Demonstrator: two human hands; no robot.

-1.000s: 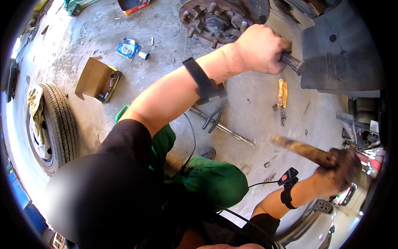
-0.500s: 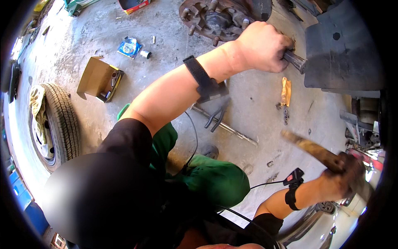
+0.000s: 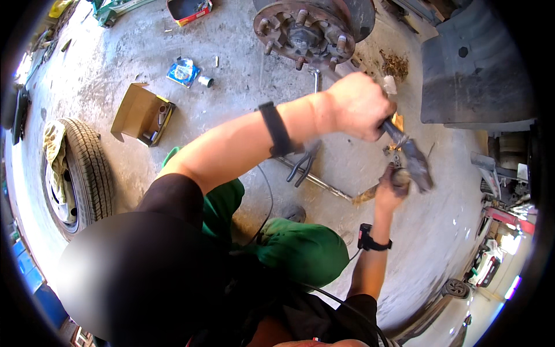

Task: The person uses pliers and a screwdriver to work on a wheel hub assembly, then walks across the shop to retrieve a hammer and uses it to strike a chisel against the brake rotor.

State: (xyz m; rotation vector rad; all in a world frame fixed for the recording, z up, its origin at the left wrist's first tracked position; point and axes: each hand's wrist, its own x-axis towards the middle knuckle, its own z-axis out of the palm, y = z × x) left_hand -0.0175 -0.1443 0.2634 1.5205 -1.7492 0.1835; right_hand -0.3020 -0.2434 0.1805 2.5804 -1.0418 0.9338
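My left hand (image 3: 359,105) is closed in a fist round a dark metal bar (image 3: 395,132), its end sticking out past the fist. My right hand (image 3: 393,188) grips a hammer (image 3: 417,166) by its wooden handle, with the handle's butt poking out on the left. The blurred hammer head is right by the bar's end; whether they touch I cannot tell. Beyond my left hand is a rusty wheel hub (image 3: 304,37) with several studs. The bar's other end is mostly hidden by the fist.
Pliers (image 3: 302,168) and a long metal rod (image 3: 324,186) lie on the concrete. An open carton (image 3: 139,115), a blue packet (image 3: 183,72) and a tyre on its rim (image 3: 87,173) are left. A dark panel (image 3: 477,75) hangs at right, and a red tray (image 3: 189,11) lies far off.
My right hand has swung the hammer inward from the far right to the bar's end. My left fist and the bar have shifted slightly nearer, uncovering more of the hub.
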